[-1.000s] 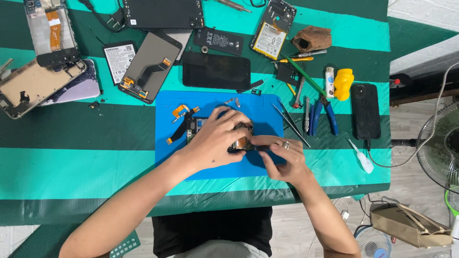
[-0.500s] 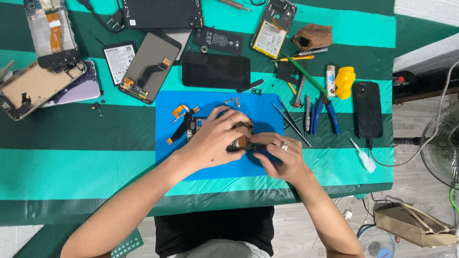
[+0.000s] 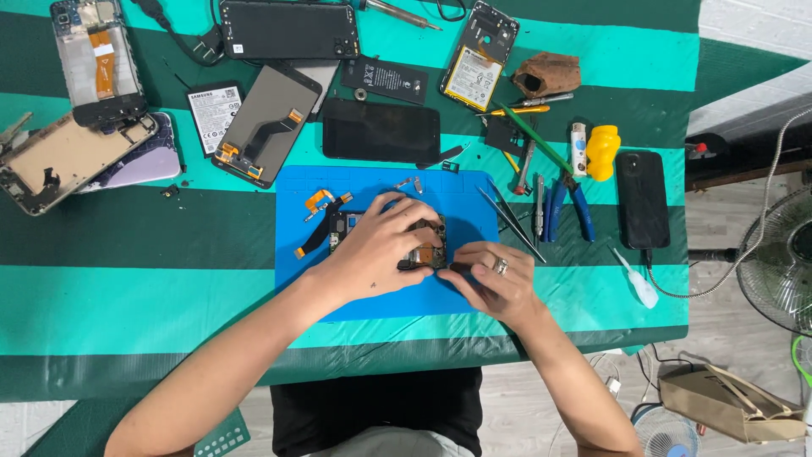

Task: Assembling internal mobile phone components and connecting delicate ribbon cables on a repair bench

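Hardly anything has shifted since a second ago: both hands stay on the opened phone.
Left hand (image 3: 376,250) lies cupped over the opened dark phone body (image 3: 397,241), fingers pressing it down; right hand (image 3: 495,275) pinches its right end. It sits mid blue rectangular rubber mat (image 3: 461,199) on the green-striped bench (image 3: 127,279), metal tweezers (image 3: 507,218) just right.

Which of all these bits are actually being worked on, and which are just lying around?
In use:
left hand
right hand
opened phone under both hands
blue mat

Lying about:
black phone
tweezers
yellow bottle
loose screen
battery
flex cable on the mat
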